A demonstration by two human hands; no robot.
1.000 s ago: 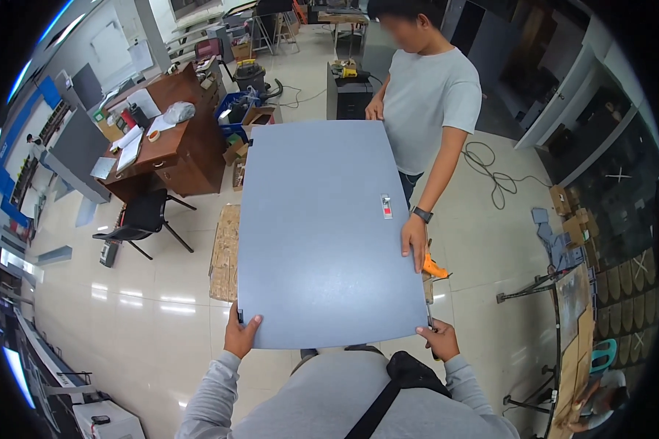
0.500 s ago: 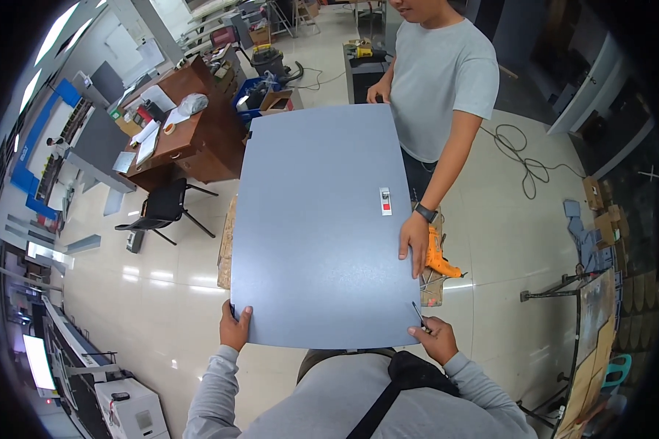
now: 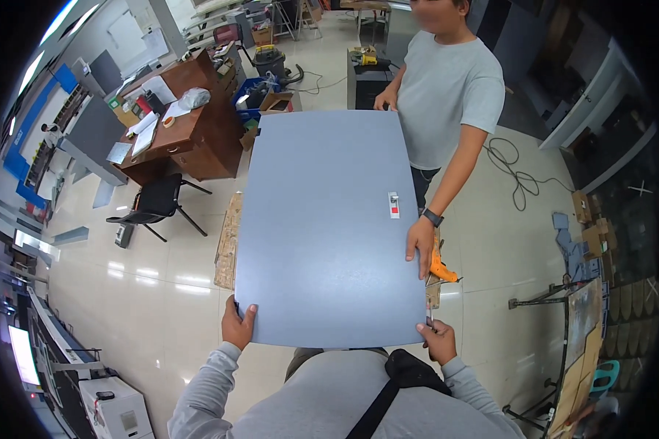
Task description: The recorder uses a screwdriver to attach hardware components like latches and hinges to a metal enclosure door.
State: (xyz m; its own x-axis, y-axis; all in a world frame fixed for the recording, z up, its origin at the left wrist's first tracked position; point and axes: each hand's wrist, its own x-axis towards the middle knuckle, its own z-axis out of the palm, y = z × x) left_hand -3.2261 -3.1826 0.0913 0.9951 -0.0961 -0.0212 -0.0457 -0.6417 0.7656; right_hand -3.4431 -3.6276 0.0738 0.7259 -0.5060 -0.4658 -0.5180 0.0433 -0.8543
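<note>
A large grey metal cabinet [image 3: 322,271] lies flat before me, its door face up, with a small latch [image 3: 395,205] near the right edge. My left hand [image 3: 239,324] is closed round its near left corner, thumb on top and fingers below the edge. At the near right corner, my right hand [image 3: 438,342] is closed with its thumb against the rim. A slim screwdriver [image 3: 430,314] sticks up from that hand, just outside the cabinet's edge; its handle is mostly hidden. A co-worker's hand [image 3: 420,245] rests on the right edge.
Under the cabinet, a worn wooden board [image 3: 228,245] shows at the left. An orange power drill [image 3: 443,267] lies beside the right edge. The co-worker [image 3: 450,102] stands at the far right. A black chair [image 3: 157,201] and brown desk [image 3: 205,135] are at left; a cable [image 3: 520,175] lies on the floor.
The screwdriver has swung from above the cabinet's top to outside its right edge. My right hand has turned against the corner. The left hand keeps its hold.
</note>
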